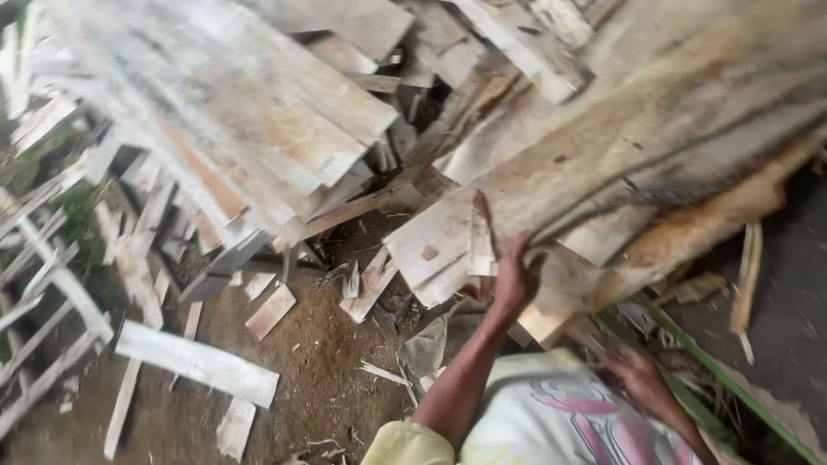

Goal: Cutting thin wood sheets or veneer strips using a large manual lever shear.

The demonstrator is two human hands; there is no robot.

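I closed my left hand point(515, 280) fingers on the plank point(637, 164) edge at centre; right hand point(636, 372) blurred, grip unclear; open dirt floor point(319, 362) lower left.

No packages, labels, signs or screens show anywhere among the wood.

A short-sleeved shirt point(551, 422) is worn, seen along the bottom edge of the frame, right of centre. Its cloth is pale, whitish to light green, and a printed pattern of pink and grey strokes is shown across the front. The sleeve point(409, 443) at the bottom centre is pale yellow and ends at the upper arm; the forearm is left bare. No gloves, rings or watch are seen on the left hand point(515, 280) or the blurred right hand point(633, 370).
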